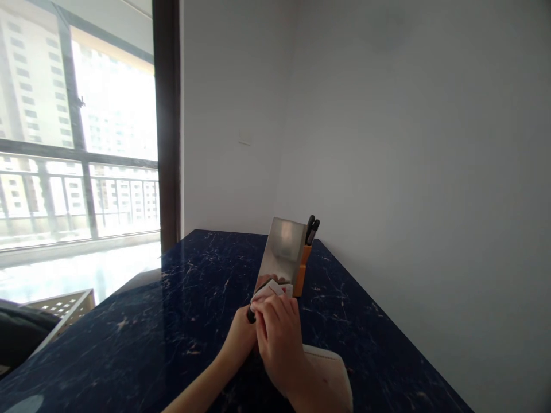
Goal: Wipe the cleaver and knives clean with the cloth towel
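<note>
A cleaver (284, 246) stands tilted in front of me, its broad shiny blade pointing up and away. My left hand (241, 331) is closed around its black handle, most of which is hidden. Over the lower end of the blade, my right hand (280, 332) pinches a white and reddish cloth (270, 289) in its closed fingers. More pale pink fabric (329, 367) shows beside and below my right wrist; whether it is part of the same cloth I cannot tell.
Behind the cleaver is an orange wooden knife block (299, 281) with black-handled tools (314, 228) in it. The dark blue marbled table (206, 287) meets grey walls at the back and right. At the left stands a chair with a perforated back (64, 307), dark fabric (21, 330) beside it.
</note>
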`<action>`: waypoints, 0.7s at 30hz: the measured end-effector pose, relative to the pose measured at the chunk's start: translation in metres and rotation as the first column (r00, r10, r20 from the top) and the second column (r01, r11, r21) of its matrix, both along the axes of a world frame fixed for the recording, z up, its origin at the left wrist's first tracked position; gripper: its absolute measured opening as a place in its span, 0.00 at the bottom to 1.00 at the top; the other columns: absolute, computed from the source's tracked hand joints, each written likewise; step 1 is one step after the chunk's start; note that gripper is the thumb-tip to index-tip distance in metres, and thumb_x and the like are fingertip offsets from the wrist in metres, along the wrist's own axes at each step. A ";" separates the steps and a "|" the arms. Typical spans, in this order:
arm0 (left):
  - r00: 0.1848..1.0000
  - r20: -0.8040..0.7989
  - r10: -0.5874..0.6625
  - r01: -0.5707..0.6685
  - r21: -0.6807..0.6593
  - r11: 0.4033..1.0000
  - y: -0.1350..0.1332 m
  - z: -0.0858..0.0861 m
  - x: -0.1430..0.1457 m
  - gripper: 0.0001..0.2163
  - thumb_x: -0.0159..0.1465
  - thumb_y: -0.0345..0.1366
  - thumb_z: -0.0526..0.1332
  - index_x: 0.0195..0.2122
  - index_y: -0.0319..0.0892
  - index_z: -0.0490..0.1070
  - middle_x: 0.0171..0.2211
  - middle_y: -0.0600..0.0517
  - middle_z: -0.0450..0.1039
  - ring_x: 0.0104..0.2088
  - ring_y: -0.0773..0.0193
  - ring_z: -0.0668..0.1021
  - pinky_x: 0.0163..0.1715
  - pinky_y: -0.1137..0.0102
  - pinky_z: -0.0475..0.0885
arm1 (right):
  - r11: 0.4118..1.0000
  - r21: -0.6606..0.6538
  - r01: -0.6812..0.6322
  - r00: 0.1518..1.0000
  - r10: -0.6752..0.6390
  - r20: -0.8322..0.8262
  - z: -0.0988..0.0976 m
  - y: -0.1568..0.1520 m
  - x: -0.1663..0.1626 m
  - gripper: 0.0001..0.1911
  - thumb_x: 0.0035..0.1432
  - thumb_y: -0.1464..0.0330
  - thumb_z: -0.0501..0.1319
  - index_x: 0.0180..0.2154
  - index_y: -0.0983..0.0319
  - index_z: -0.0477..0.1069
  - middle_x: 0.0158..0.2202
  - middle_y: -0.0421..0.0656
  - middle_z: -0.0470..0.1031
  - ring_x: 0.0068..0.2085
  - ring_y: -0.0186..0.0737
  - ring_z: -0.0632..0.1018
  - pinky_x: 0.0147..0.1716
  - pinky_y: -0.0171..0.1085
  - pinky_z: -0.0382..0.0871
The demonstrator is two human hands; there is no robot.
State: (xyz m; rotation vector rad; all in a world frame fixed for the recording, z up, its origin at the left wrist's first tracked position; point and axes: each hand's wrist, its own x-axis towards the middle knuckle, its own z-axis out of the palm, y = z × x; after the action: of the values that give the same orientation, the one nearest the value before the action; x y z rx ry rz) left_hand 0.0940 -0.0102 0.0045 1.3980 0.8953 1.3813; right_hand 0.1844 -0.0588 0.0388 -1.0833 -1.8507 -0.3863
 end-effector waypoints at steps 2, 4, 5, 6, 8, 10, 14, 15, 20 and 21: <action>1.000 -0.002 0.006 -0.006 0.000 1.000 0.000 0.000 0.000 0.08 0.46 0.34 0.61 0.14 0.37 0.66 0.14 0.56 0.66 0.18 0.71 0.65 0.17 0.77 0.61 | 1.000 0.002 0.013 0.999 -0.013 0.031 0.001 -0.001 -0.001 0.09 0.58 0.74 0.50 0.36 0.59 0.67 0.31 0.41 0.69 0.34 0.39 0.67 0.35 0.40 0.54; 1.000 0.000 0.009 -0.009 -0.008 1.000 0.000 -0.001 -0.001 0.08 0.46 0.34 0.61 0.14 0.38 0.66 0.13 0.57 0.65 0.17 0.71 0.64 0.17 0.77 0.60 | 0.999 0.003 0.035 0.999 -0.035 0.040 0.001 0.000 0.001 0.09 0.58 0.74 0.50 0.36 0.59 0.67 0.31 0.41 0.69 0.34 0.39 0.67 0.35 0.40 0.54; 1.000 0.002 0.010 -0.009 -0.015 1.000 0.001 -0.002 -0.001 0.08 0.46 0.34 0.62 0.14 0.38 0.65 0.13 0.58 0.65 0.16 0.72 0.64 0.16 0.77 0.60 | 0.999 0.001 0.046 0.998 -0.046 0.034 0.001 0.001 0.002 0.09 0.58 0.74 0.50 0.36 0.59 0.67 0.31 0.41 0.69 0.35 0.39 0.67 0.35 0.40 0.54; 1.000 0.004 0.012 -0.011 -0.025 1.000 0.002 -0.003 -0.002 0.08 0.46 0.34 0.62 0.15 0.39 0.64 0.12 0.59 0.64 0.15 0.72 0.64 0.16 0.77 0.60 | 0.998 -0.003 0.057 0.998 -0.057 0.022 0.002 0.003 0.003 0.09 0.58 0.74 0.50 0.35 0.60 0.67 0.32 0.41 0.69 0.35 0.39 0.67 0.36 0.40 0.54; 1.000 0.008 0.018 -0.017 -0.054 0.998 0.003 -0.005 -0.003 0.11 0.47 0.36 0.62 0.14 0.40 0.62 0.09 0.60 0.61 0.13 0.73 0.62 0.13 0.77 0.57 | 0.997 -0.022 0.071 0.997 -0.071 -0.015 0.001 0.008 0.007 0.09 0.58 0.75 0.50 0.35 0.60 0.67 0.33 0.41 0.69 0.36 0.39 0.67 0.37 0.40 0.54; 1.000 0.013 0.024 -0.023 -0.089 0.996 0.005 -0.008 -0.005 0.14 0.49 0.40 0.60 0.12 0.41 0.60 0.07 0.60 0.58 0.10 0.73 0.60 0.11 0.77 0.55 | 0.996 -0.041 0.081 0.995 -0.083 -0.055 -0.001 0.012 0.011 0.08 0.58 0.75 0.50 0.34 0.60 0.66 0.33 0.41 0.69 0.37 0.39 0.67 0.37 0.40 0.54; 0.999 0.038 0.025 -0.020 -0.139 0.990 0.006 -0.011 -0.006 0.18 0.51 0.43 0.58 0.10 0.42 0.57 0.05 0.60 0.56 0.08 0.73 0.60 0.09 0.77 0.54 | 0.995 -0.075 0.062 0.997 -0.065 -0.043 -0.006 0.017 0.011 0.07 0.58 0.74 0.52 0.33 0.60 0.67 0.32 0.40 0.69 0.36 0.38 0.67 0.37 0.39 0.54; 0.999 0.046 0.020 -0.013 -0.147 0.989 0.006 -0.012 -0.006 0.18 0.51 0.44 0.58 0.10 0.42 0.57 0.05 0.60 0.56 0.08 0.73 0.60 0.09 0.77 0.55 | 0.995 -0.084 0.050 0.998 -0.053 -0.026 -0.007 0.016 0.010 0.07 0.58 0.74 0.52 0.33 0.60 0.66 0.32 0.40 0.69 0.36 0.39 0.67 0.37 0.39 0.54; 0.998 0.060 -0.009 0.019 -0.166 0.986 0.005 -0.012 -0.003 0.17 0.50 0.44 0.59 0.11 0.41 0.59 0.05 0.60 0.56 0.08 0.73 0.60 0.09 0.77 0.54 | 0.995 -0.087 0.054 0.999 -0.054 -0.003 -0.009 0.014 0.007 0.07 0.58 0.75 0.51 0.34 0.60 0.66 0.33 0.41 0.70 0.37 0.39 0.67 0.38 0.40 0.53; 0.998 0.059 -0.010 0.020 -0.167 0.986 0.004 -0.012 -0.003 0.17 0.50 0.44 0.59 0.11 0.41 0.59 0.05 0.60 0.57 0.07 0.73 0.60 0.08 0.77 0.54 | 0.994 -0.085 0.064 0.998 -0.066 -0.012 -0.009 0.014 0.007 0.07 0.58 0.75 0.51 0.34 0.60 0.66 0.33 0.41 0.70 0.37 0.39 0.67 0.38 0.40 0.53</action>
State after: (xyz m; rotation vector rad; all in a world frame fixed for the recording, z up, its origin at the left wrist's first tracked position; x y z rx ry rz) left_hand 0.0910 -0.0059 -0.0073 1.2284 0.9382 1.2971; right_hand 0.1914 -0.0452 0.0303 -1.2034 -1.8364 -0.3392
